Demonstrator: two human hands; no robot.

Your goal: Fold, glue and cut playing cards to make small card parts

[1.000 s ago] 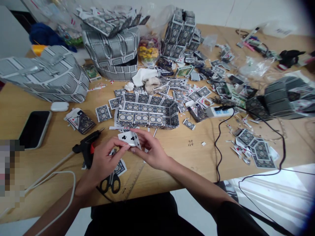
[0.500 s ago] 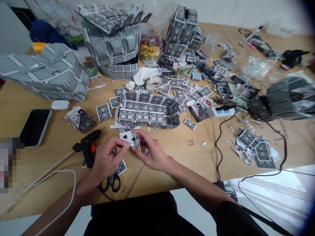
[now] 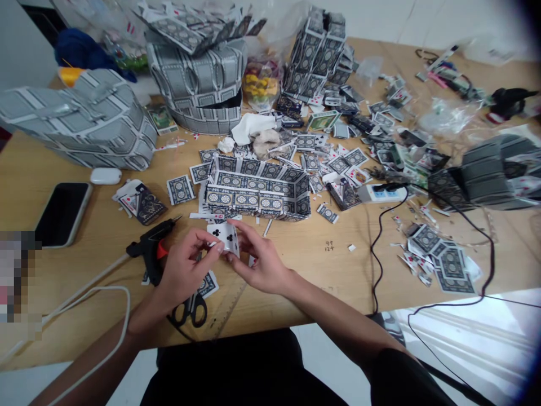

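Observation:
Between my two hands is a white playing card (image 3: 222, 236) with black clubs, bent along its right part. My left hand (image 3: 186, 265) pinches its left side between thumb and fingers. My right hand (image 3: 264, 259) is closed on the right edge, thumb below and fingers above. Just beyond stands an open box (image 3: 256, 186) made of patterned playing cards. A black glue gun (image 3: 150, 248) lies to the left of my left hand. Under that hand are scissors (image 3: 192, 310) and a card lying face down (image 3: 208, 285); a clear ruler (image 3: 230, 310) lies beside them.
Woven card structures (image 3: 198, 79) stand along the back, with another (image 3: 499, 169) at the right. Loose cards and card packs (image 3: 344, 192) litter the middle. A phone (image 3: 63, 214) lies at left. A power strip (image 3: 384, 193) trails a black cable (image 3: 460, 220) over the right side.
Both hands keep hold of the card in nearly the same place. The card looks slightly more bent at its right side. The whole view has shifted a little.

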